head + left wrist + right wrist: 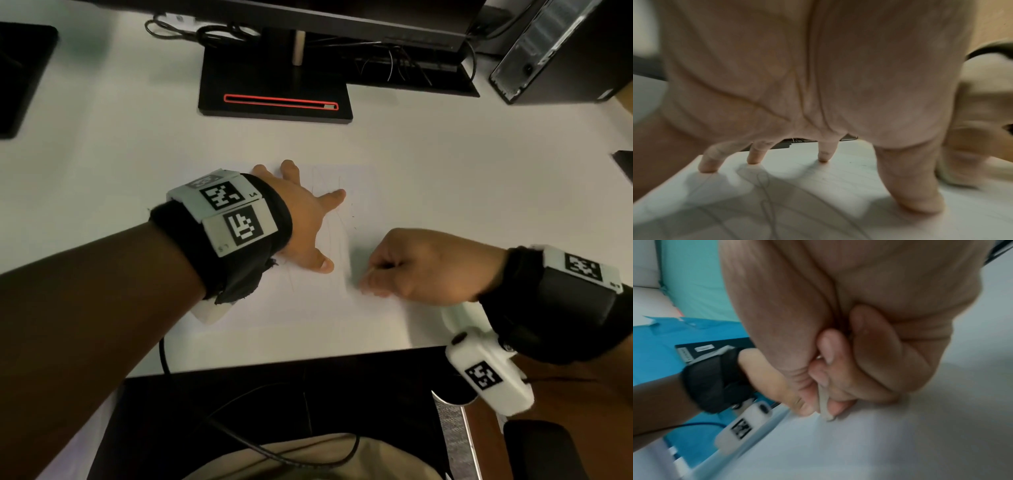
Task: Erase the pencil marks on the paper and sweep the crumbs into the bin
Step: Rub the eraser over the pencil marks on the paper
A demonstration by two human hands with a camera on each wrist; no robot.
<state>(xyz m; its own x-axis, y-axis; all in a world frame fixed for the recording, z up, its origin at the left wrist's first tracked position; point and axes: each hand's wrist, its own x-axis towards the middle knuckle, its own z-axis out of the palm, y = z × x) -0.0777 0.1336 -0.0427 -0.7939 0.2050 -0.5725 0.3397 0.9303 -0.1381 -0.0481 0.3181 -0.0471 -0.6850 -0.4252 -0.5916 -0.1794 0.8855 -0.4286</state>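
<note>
A white sheet of paper [308, 308] lies on the white desk, with faint pencil lines [337, 236] across it, also seen as grey pencil lines [766, 203] under my left palm. My left hand [301, 219] is spread flat, its fingertips [708, 167] pressing the paper [818, 186]. To its right, my right hand [411, 270] is curled into a fist and pinches a thin pale eraser [825, 404], whose tip touches the paper [900, 443]. A few dark crumbs [352, 222] lie near the left forefinger. No bin is in view.
A black monitor stand [274, 85] with a red-edged slot sits behind the paper. Cables [205, 32] trail at the back, and a computer tower [561, 44] stands at the far right. A dark object [20, 75] lies far left. The desk's front edge [291, 363] runs just below the paper.
</note>
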